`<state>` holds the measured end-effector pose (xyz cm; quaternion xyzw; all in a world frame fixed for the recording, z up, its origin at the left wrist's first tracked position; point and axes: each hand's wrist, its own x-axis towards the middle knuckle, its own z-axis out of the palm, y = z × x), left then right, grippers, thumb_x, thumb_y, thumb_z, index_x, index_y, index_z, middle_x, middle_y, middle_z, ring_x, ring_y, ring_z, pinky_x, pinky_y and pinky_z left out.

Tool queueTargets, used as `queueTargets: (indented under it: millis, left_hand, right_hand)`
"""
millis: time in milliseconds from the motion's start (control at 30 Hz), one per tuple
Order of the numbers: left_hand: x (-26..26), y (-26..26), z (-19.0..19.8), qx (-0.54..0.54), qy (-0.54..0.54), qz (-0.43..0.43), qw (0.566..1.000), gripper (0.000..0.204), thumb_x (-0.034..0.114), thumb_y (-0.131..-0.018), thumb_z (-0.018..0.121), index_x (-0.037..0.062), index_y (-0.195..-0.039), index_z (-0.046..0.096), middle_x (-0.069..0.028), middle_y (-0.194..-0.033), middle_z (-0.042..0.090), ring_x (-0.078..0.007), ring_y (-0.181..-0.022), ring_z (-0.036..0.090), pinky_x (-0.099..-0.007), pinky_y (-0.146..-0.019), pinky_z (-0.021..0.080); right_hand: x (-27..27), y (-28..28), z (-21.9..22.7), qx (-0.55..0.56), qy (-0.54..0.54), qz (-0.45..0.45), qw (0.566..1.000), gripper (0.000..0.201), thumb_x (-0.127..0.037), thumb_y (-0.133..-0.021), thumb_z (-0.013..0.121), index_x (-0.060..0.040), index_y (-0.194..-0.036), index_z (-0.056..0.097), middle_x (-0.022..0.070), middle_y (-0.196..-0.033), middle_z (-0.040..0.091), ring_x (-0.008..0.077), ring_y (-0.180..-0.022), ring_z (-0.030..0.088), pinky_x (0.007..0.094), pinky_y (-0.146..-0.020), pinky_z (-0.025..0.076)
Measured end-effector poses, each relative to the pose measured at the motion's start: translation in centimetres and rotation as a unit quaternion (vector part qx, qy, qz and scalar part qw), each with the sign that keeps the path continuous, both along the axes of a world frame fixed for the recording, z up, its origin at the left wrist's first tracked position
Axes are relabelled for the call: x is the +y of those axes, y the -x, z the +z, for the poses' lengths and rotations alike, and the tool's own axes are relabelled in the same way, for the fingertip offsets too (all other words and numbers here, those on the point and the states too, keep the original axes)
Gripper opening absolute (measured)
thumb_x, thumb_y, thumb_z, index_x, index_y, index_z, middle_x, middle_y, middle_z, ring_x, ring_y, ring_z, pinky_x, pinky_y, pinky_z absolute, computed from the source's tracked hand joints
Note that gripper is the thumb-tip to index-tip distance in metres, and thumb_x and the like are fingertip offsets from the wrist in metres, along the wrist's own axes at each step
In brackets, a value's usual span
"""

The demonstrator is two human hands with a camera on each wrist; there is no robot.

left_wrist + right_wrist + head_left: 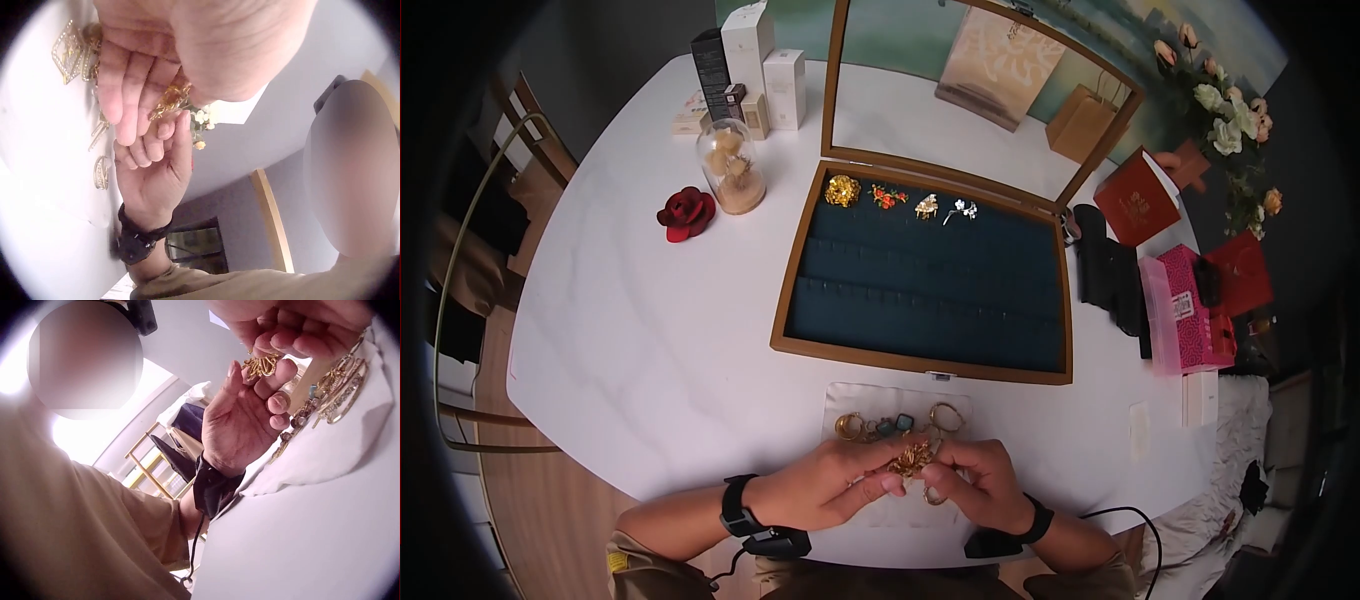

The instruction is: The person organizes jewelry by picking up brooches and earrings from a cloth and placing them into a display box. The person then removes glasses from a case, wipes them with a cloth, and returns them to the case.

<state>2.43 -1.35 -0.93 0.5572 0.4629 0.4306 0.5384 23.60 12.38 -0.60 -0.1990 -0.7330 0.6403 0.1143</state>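
Ornament (912,460) between hands (825,485) (978,487), case (930,285) only in head view

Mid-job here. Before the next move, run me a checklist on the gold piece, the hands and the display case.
1. Grip on the gold piece: ok, the left hand and right hand both hold it.
2. Fastening on the piece: cannot tell, none can be made out between the fingers.
3. Lid of the display case: ok, raised.
4. Room inside: ok, dark lining shows below four ornaments along the back.
5. Direct path to the case: not ok at table level, other jewelry lies on the cloth ahead; lifting over it seems wiser.
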Motion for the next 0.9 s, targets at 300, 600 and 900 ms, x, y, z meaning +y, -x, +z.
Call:
queueTargets:
  millis: [300, 600, 900]
  left_hand:
    - [0.16, -0.07, -0.06, -0.05, 0.003, -0.012, 0.999, 0.047, 0.021, -0.114, 0.042, -0.0046, -0.153, 0.042, -0.0162, -0.117, 0.07, -0.0237, -0.096, 0.073, -0.0344, -0.09, 0.057]
    - [0.15, 0.11, 0.23, -0.042, 0.008, -0.023, 0.999, 0.042, 0.02, -0.113, 0.043, -0.0052, -0.145, 0.05, -0.0153, -0.114, 0.072, -0.0241, -0.099, 0.073, -0.0355, -0.093, 0.057]
    - [0.24, 0.31, 0.14, 0.01, -0.025, -0.033, 0.999, 0.034, 0.015, -0.111, 0.049, -0.0031, -0.139, 0.056, -0.0163, -0.11, 0.074, -0.0285, -0.099, 0.074, -0.0375, -0.09, 0.056]
  right_hand:
    - [0.13, -0.11, -0.62, -0.007, 0.01, 0.01, 1.0, 0.018, -0.018, -0.1, 0.071, -0.0008, -0.094, 0.074, 0.0026, -0.063, 0.063, 0.0062, -0.056, 0.054, 0.026, -0.053, 0.043]
    - [-0.1, 0.27, 0.29, -0.006, 0.023, -0.047, 0.999, 0.021, -0.013, -0.095, 0.076, -0.0031, -0.082, 0.062, -0.0008, -0.07, 0.063, 0.004, -0.062, 0.053, 0.0236, -0.056, 0.041]
    - [-0.29, -0.05, -0.24, -0.022, 0.034, -0.033, 0.999, 0.018, -0.012, -0.095, 0.075, -0.0023, -0.086, 0.063, 0.0013, -0.075, 0.066, 0.0056, -0.066, 0.059, 0.0232, -0.06, 0.047]
